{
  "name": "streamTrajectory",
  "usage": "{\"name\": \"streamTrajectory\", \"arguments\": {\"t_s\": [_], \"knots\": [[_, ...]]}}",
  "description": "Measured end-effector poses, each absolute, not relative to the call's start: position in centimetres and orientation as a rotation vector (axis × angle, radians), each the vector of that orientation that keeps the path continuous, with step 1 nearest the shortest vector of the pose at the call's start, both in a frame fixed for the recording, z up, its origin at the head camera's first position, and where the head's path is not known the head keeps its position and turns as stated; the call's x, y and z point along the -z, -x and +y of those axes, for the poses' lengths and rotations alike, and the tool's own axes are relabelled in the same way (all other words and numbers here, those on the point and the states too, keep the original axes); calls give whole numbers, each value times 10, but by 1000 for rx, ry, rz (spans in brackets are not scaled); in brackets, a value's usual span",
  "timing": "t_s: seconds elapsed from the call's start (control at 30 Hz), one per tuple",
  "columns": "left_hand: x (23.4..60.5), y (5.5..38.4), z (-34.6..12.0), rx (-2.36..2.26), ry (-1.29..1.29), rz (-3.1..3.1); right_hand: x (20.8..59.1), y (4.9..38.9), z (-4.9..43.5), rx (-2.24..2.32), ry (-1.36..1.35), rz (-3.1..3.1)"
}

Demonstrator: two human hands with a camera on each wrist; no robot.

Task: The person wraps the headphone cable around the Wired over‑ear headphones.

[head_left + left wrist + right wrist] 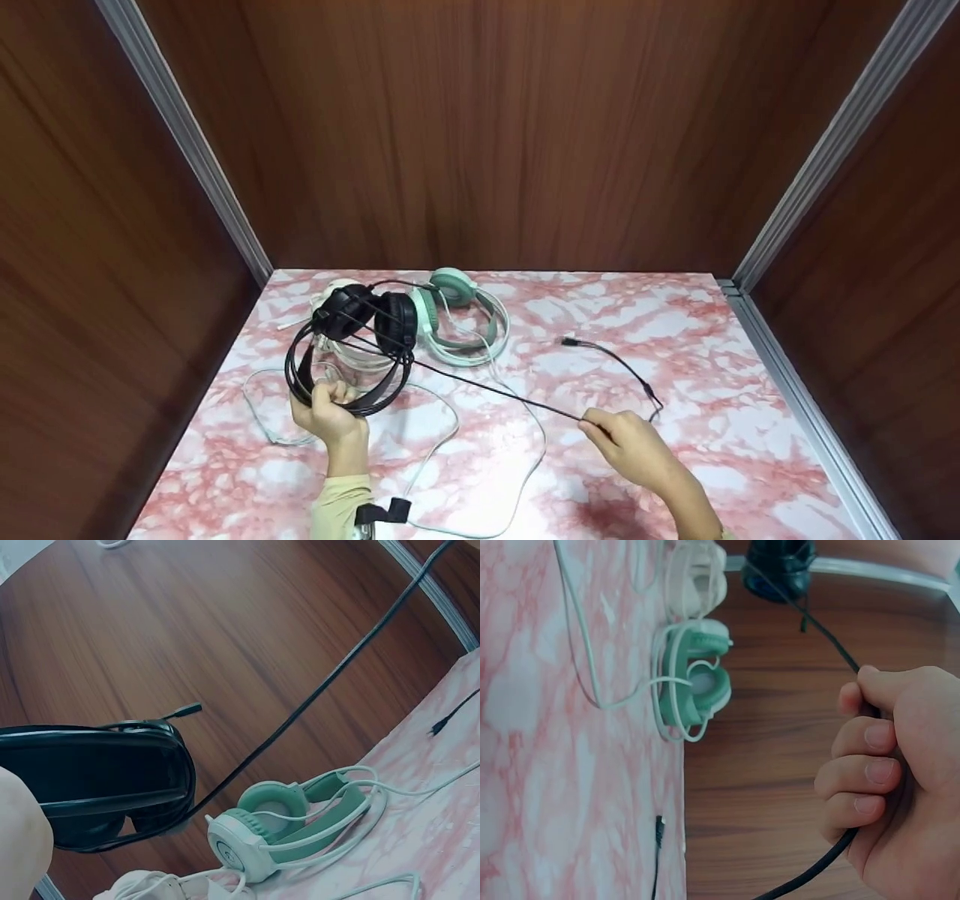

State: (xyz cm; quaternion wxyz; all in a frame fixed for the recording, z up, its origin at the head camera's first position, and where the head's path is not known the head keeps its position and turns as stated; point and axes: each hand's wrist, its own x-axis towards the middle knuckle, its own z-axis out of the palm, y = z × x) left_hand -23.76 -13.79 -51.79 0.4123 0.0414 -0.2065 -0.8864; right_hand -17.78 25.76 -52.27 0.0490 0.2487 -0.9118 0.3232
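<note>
My left hand (330, 411) grips the headband of the black headphones (395, 322), raised above the left part of the table with the ear cups pointing away. A short black stalk (187, 710) sticks out from them in the left wrist view. From the headphones a black cable (487, 388) runs taut to the right. My right hand (900, 765) holds that cable, fingers curled around it. Beyond this hand the cable's end, with a black plug (570, 341), hangs or lies at the right; I cannot tell which in the head view.
Mint-green headphones (454, 289) lie on the pink marbled table (712, 420) behind the black pair. White headphones (697, 581) lie beside them, partly hidden. Loose pale cables (541, 450) loop toward the front. Brown wood panels (480, 150) enclose the back and sides.
</note>
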Motion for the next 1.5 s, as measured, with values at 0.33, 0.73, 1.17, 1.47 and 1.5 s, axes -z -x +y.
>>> {"name": "streamTrajectory", "arguments": {"t_s": [0.33, 0.73, 1.17, 1.47, 1.5], "knots": [[508, 232, -131, 1854, -208, -1138, 506, 176, 260, -985, -819, -2740], [487, 237, -139, 1283, 128, -1804, 461, 189, 267, -913, -891, -2614], [457, 244, -144, 1259, 822, -2414, 442, 216, 267, -953, -900, -2316], [469, 248, -146, 1917, 1308, -2149, 445, 235, 266, -1014, -786, -2243], [472, 246, -146, 2011, 1319, -2085, 446, 237, 266, -1024, -759, -2247]]}}
